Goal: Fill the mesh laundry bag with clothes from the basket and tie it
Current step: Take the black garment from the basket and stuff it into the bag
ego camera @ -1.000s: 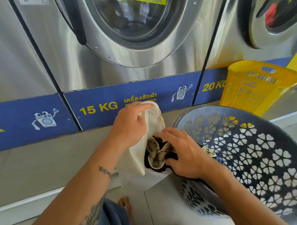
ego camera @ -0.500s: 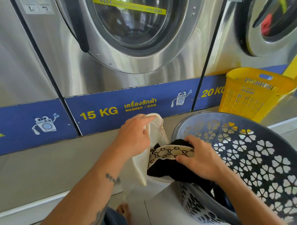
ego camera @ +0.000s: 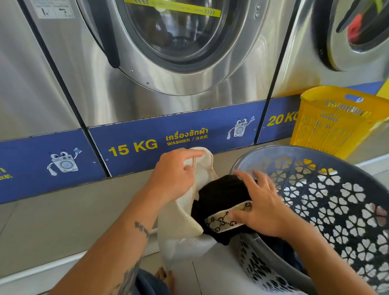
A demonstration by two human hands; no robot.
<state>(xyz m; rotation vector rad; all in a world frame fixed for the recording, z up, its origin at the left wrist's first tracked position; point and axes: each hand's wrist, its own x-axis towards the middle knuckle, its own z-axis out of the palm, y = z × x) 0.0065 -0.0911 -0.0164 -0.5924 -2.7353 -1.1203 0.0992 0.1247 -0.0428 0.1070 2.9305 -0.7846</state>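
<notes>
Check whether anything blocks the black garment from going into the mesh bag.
Nothing visible blocks it. The left hand grips the rim of the mesh bag, holding its mouth open toward the black garment, which lies right at that opening under the flat fingers of the right hand. Only its near end drapes over the grey basket.

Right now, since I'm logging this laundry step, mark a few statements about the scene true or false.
1. The left hand grips the mesh laundry bag at its rim. True.
2. The black garment sits fully inside the bag. False: it lies at the bag's mouth under the right hand.
3. The yellow basket lies tipped inside the grey basket. False: it stands upright beyond it.
4. The washer ahead is marked 15 KG. True.
</notes>
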